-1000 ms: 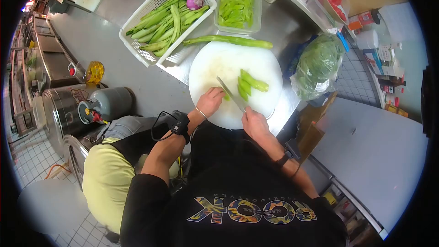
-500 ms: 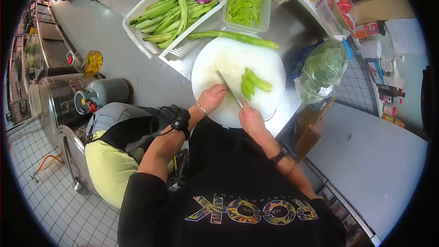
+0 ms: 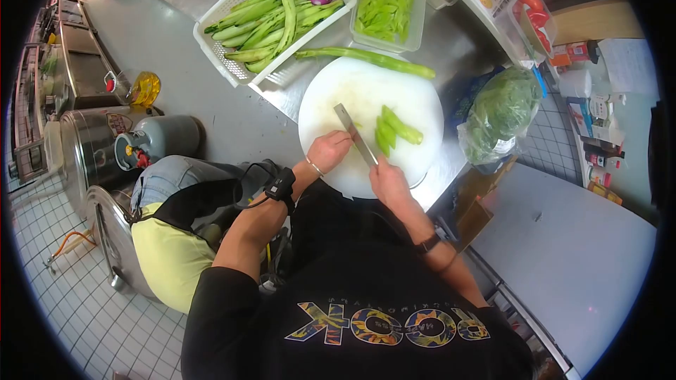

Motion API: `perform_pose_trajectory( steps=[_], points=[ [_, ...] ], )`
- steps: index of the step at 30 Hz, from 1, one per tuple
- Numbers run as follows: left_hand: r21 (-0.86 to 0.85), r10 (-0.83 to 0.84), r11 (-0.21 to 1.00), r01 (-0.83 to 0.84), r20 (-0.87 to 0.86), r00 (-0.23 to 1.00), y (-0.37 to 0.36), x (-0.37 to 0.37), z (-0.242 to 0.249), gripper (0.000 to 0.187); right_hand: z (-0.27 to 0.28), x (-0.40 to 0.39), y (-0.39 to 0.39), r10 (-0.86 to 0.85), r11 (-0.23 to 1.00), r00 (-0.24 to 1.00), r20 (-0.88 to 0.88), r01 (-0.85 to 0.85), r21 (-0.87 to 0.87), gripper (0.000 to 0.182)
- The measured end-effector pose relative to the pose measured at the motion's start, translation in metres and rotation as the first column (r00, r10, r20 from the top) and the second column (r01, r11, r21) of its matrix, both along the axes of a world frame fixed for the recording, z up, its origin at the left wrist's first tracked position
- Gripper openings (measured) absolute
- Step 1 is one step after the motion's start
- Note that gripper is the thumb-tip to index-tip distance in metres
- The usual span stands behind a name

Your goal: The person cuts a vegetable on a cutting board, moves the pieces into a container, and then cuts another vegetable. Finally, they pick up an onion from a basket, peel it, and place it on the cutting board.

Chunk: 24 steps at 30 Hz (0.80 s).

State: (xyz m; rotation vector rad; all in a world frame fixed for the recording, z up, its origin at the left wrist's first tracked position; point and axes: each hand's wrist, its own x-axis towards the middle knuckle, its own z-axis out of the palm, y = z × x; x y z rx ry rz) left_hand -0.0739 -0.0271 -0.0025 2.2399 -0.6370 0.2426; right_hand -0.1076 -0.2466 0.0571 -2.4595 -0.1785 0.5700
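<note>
My right hand (image 3: 389, 181) is closed round the handle of a kitchen knife (image 3: 360, 140), whose blade points away over the round white cutting board (image 3: 326, 95). Close to the blade's left side, my left hand (image 3: 329, 152) has its fingers bunched together on the board. Whatever they hold is mostly hidden, though a small green bit shows beside the blade. Several pieces of cut green stem (image 3: 401, 127) lie to the right of the knife. Across the board's far edge rests a long, peeled-looking green stem (image 3: 373, 59).
Beyond the board stand a white perforated basket (image 3: 240, 74) with green stems and purple onions, and a clear container (image 3: 407, 43) of green slices. Bagged greens (image 3: 501, 109) sit at right. A person in a yellow top (image 3: 167, 250) is low at my left, near a gas cylinder (image 3: 166, 142).
The knife blade has tilted so more of its flat face shows. Both hands stay in nearly the same place on the board, and the whole view has shifted slightly.
</note>
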Motion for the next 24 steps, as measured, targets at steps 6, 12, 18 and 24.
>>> perform_pose_trajectory(
  steps=[6, 12, 18, 24],
  points=[
    [-0.018, 0.001, 1.000, 0.000, 0.026, 1.000, -0.003, -0.003, -0.002, 0.018, 0.017, 0.002, -0.008, -0.095, 0.995, 0.995, -0.031, 0.096, 0.039, 0.020],
    [-0.024, -0.052, 0.998, 0.052, -0.005, 0.999, -0.044, 0.001, 0.005, 0.026, 0.061, 0.015, -0.044, -0.370, 0.922, 0.929, 0.006, 0.367, 0.121, 0.022],
    [0.251, -0.158, 0.949, 0.191, -0.146, 0.977, -0.081, 0.016, 0.004, 0.033, 0.079, 0.016, -0.058, -0.455, 0.887, 0.889, 0.046, 0.449, 0.109, 0.028],
    [0.189, -0.200, 0.954, 0.234, -0.183, 0.963, -0.052, 0.015, 0.032, 0.033, 0.055, 0.002, -0.052, -0.457, 0.878, 0.889, -0.031, 0.456, 0.143, 0.025]
  ],
)
